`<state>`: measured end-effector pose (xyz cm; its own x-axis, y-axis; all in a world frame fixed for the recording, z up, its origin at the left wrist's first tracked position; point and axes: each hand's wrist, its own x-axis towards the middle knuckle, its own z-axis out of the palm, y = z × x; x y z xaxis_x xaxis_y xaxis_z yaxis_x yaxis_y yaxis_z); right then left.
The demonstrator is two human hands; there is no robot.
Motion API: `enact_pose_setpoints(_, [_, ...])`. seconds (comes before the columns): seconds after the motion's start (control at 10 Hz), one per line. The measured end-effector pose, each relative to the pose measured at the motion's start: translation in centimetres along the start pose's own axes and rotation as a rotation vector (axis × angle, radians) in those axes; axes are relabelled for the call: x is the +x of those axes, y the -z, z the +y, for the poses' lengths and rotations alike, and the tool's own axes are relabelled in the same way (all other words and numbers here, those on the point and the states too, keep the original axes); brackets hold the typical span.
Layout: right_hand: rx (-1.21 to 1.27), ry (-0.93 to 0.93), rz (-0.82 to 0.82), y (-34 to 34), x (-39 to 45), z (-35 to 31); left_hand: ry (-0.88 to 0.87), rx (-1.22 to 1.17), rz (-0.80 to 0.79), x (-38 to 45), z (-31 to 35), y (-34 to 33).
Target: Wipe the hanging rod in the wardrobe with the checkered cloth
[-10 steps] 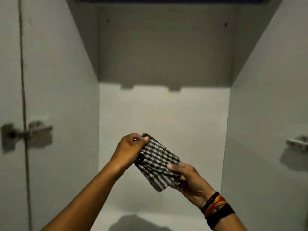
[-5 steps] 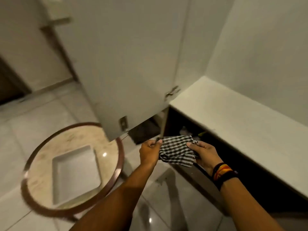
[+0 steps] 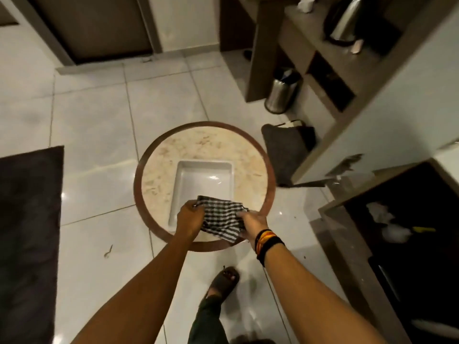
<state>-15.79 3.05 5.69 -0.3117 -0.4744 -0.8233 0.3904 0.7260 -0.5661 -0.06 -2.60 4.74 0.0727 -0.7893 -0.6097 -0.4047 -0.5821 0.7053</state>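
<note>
Head view, looking down at tiled floor (image 3: pixel 94 135). Both hands closed on the checkered cloth (image 3: pixel 221 219): left hand (image 3: pixel 190 219) pinches its 9 o'clock edge, right hand (image 3: pixel 250 225) grips the 3 o'clock edge, fingers curled, cloth bunched and slack between them. Cloth hangs above the near rim of the round bench (image 3: pixel 203 187), over the near end of the white tray (image 3: pixel 203 182); contact with tray cannot be told.

Hanging rod: not in view. A white panel (image 3: pixel 407 95), probably the wardrobe door, shows at 2 o'clock.

Risks (judgement):
- Slack lower corner at 5 o'clock could snag the tray lip or drag on the bench if the hands drop further.
- Glossy tiles plus a sandalled foot (image 3: pixel 223 281) close to the bench base: a slip or a knock on the bench while stepping is possible.
- Cloth set down here means the rod goes unwiped, if that step is not done already.

Room and edges: open floor from 9 to 12 o'clock; dark mat (image 3: pixel 27 244) at 8 o'clock; dark bag (image 3: pixel 285 155) and metal bin (image 3: pixel 282 95) crowd 1–2 o'clock; cabinet edge (image 3: pixel 347 244) close at 4 o'clock limits right elbow swing.
</note>
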Motion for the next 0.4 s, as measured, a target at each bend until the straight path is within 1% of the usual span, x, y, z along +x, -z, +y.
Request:
enact_pose_setpoints(0.1, [-0.112,0.015,-0.018,-4.7,5.2,0.1,0.091,-0.067,-0.06,6.0,-2.2,1.7])
enact_pose_setpoints(0.2, [-0.161,-0.026,-0.033,-7.5,9.6,0.3,0.104,-0.059,-0.072,10.0,-3.8,1.6])
enact_pose_setpoints(0.3, [-0.198,-0.073,-0.071,-8.8,13.0,1.0,0.11,0.021,-0.118,12.1,-4.7,1.0])
enact_pose_setpoints(0.4, [-0.304,0.004,-0.004,-9.0,12.0,1.8,-0.044,0.203,-0.044,10.6,-6.1,-0.4])
